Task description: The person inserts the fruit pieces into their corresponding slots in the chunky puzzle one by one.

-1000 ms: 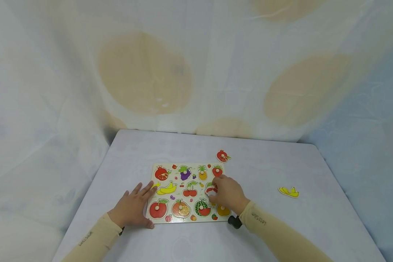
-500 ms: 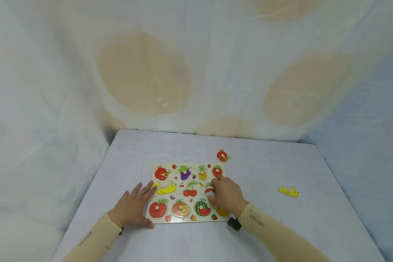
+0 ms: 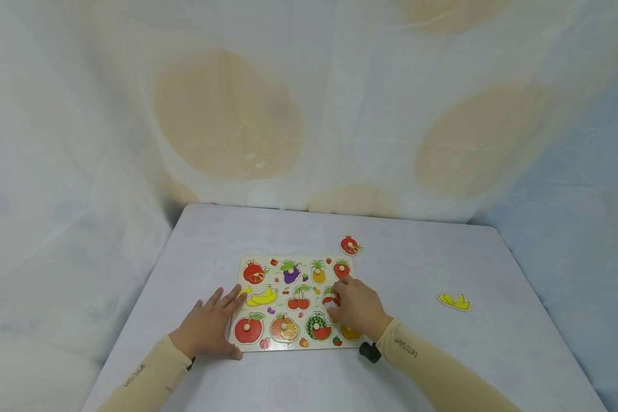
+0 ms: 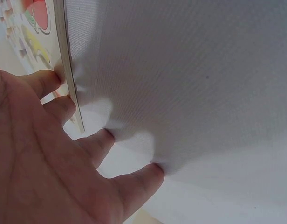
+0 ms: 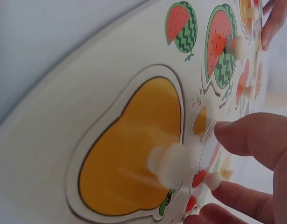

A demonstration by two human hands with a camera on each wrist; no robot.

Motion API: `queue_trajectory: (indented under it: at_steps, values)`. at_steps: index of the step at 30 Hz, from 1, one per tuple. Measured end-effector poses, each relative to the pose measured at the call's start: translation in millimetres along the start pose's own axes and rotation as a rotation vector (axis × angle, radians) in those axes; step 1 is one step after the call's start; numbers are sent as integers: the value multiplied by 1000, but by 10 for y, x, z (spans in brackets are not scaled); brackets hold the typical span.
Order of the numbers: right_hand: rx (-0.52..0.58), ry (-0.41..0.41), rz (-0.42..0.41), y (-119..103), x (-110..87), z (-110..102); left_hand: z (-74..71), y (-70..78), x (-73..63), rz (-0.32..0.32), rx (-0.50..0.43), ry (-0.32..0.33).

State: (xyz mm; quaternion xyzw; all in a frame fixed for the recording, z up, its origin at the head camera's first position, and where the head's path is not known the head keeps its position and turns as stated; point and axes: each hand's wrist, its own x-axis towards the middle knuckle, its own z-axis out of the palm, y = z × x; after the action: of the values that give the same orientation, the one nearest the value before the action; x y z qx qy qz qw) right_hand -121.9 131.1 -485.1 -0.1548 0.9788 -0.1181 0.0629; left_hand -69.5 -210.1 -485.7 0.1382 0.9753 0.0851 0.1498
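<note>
A wooden fruit puzzle board (image 3: 278, 346) lies on the table, most of its fruit pieces bearing white knobs. My left hand (image 3: 208, 326) rests with spread fingers at the board's left edge; in the left wrist view two fingertips (image 4: 52, 80) touch the board and two others press the tablecloth. At the board's right side my right hand (image 3: 359, 308) pinches a red fruit puzzle piece (image 5: 199, 178) with green leaves, index finger at its knob and thumb at its rim. Part of that piece is hidden by the fingers. A yellow pear piece (image 5: 134, 144) sits close by.
A loose pomegranate piece (image 3: 350, 245) lies beyond the board's far right corner. Farther right is a loose banana piece (image 3: 454, 302). The board's pomegranate picture (image 3: 254, 273) and banana picture (image 3: 262, 296) show no knobs. Cloth walls (image 3: 309, 114) surround the table.
My right hand has shifted very slightly at the red fruit piece, and less white shows there now. The left hand, the board and the loose pieces have stayed put.
</note>
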Motion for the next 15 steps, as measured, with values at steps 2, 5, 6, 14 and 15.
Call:
queue_trajectory:
  at_steps: [2, 5, 6, 14, 15]
  values:
    - [15, 1, 7, 25, -12, -12, 0, 2, 3, -2, -2, -4]
    - [15, 12, 27, 84, -40, -40, 6, 1, 8, -5, 3, -9]
    - [15, 17, 31, 108, -50, -52, 7, -2, 8, -7, 4, -10]
    - [26, 63, 84, 420, -201, -180, 16, -13, 12, 4, 10, -2]
    - [22, 72, 92, 480, -225, -194, 17, -13, 12, 5, 12, -1]
